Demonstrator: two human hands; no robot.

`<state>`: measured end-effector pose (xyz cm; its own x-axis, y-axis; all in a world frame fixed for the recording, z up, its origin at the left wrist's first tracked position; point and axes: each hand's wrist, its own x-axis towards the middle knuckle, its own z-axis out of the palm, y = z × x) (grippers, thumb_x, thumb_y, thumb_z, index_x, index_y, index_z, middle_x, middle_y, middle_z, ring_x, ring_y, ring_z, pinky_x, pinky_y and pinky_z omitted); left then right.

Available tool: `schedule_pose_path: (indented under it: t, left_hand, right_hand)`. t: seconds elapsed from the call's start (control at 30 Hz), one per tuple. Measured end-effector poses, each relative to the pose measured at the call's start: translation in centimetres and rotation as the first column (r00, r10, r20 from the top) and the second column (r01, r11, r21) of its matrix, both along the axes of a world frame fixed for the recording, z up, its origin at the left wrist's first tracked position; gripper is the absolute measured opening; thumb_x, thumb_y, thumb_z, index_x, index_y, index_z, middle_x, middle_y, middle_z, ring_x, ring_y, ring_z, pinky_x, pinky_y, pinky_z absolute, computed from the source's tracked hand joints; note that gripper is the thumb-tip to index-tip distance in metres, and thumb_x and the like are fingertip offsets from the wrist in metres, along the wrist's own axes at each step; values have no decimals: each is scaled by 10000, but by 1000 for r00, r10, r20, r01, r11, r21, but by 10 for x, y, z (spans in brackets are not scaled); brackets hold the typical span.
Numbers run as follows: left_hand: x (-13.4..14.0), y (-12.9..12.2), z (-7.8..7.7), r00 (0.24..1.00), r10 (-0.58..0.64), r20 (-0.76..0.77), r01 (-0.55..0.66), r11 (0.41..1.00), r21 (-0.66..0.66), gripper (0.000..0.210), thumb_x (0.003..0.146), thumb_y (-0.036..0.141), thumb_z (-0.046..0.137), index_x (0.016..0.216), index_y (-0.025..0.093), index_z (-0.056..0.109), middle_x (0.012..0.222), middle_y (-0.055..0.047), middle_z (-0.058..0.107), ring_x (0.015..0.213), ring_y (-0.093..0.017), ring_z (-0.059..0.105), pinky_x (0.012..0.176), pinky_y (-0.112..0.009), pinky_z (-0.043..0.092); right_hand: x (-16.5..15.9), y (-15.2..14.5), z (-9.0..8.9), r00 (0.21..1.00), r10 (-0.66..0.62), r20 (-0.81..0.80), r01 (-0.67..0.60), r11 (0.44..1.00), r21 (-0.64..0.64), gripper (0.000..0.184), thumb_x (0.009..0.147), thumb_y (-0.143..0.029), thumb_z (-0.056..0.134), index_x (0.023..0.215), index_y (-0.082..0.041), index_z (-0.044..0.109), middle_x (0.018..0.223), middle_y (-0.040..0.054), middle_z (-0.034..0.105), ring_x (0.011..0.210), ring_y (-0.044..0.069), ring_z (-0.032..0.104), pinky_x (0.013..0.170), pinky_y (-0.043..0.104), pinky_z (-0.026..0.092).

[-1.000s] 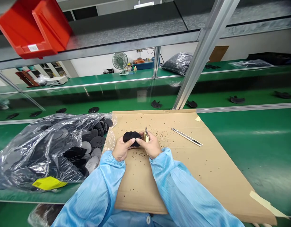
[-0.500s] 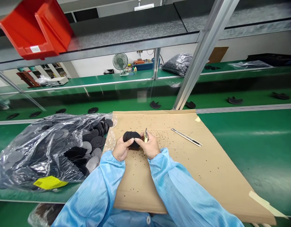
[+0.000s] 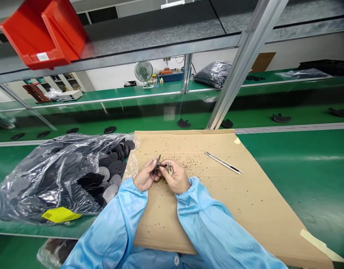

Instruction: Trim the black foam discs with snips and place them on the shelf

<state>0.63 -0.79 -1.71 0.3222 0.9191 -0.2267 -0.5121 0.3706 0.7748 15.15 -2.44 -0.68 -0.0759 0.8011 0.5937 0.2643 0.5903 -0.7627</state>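
My left hand [image 3: 146,175] is closed on a black rounded pad [image 3: 157,164], turned nearly edge-on to me. My right hand [image 3: 177,176] grips a small tool with a pale yellow body and a metal end [image 3: 169,169]. Its thumb and fingertips meet the near side of the pad; whether they also pinch it is unclear. Both hands are above a brown cardboard sheet [image 3: 216,209] strewn with tiny dark scraps. A slim, knife-like tool [image 3: 223,163] rests on the cardboard, right of my hands.
On the left lies a clear plastic bag [image 3: 43,179] full of black and grey pads, with a yellow label [image 3: 61,215]. Several black pieces [image 3: 183,123] sit along the green surface beyond. A metal post [image 3: 244,67] rises behind the cardboard, and a red bin [image 3: 46,33] stands on the shelf.
The pad has turned from facing me to nearly edge-on. My right hand has tipped its tool and shifted slightly lower.
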Motion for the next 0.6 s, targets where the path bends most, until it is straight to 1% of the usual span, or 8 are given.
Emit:
schedule_pose_path:
  t: [0.13, 0.23, 0.33, 0.47, 0.6]
  left_hand:
    - [0, -2, 1, 1000, -24, 19, 24, 1000, -11, 507, 674, 442, 759, 1065, 173, 579, 762, -16, 549, 538, -85, 486, 387, -172, 335]
    - [-1, -5, 2, 999, -36, 16, 37, 999, -20, 489, 664, 410, 777, 1047, 175, 586, 716, 0, 517, 518, -70, 453, 372, -147, 297]
    - [-2, -5, 1, 996, -61, 62, 64, 997, -50, 452, 667, 400, 777, 1010, 165, 601, 704, 3, 497, 499, -53, 418, 353, -126, 257]
    - [-4, -3, -1, 986, -92, 141, 109, 987, -116, 378, 690, 408, 752, 920, 142, 613, 689, -4, 489, 477, -40, 380, 337, -113, 229]
    - [-5, -2, -1, 984, -100, 150, 118, 986, -116, 362, 681, 392, 762, 888, 136, 610, 675, -3, 482, 474, -37, 377, 336, -105, 232]
  right_hand:
    - [0, 0, 0, 999, 51, 13, -52, 996, 71, 60, 868, -230, 535, 904, -206, 577, 860, 52, 616, 805, 178, 590, 742, 311, 485]
    - [0, 0, 0, 998, 53, 27, -55, 994, 94, 71, 879, -239, 518, 891, -205, 580, 843, 51, 609, 797, 179, 587, 737, 313, 486]
    - [-1, 0, 0, 998, 48, 46, -51, 995, 80, 89, 886, -245, 504, 891, -215, 588, 868, 52, 623, 837, 185, 596, 770, 317, 489]
    - [-2, -1, 2, 994, 67, 81, -71, 996, 49, 122, 893, -250, 485, 937, -228, 596, 936, 62, 635, 900, 197, 600, 818, 339, 491]
    - [0, -1, 1, 991, 83, 106, -90, 994, 66, 142, 885, -231, 473, 959, -226, 594, 958, 76, 630, 926, 209, 591, 835, 368, 491]
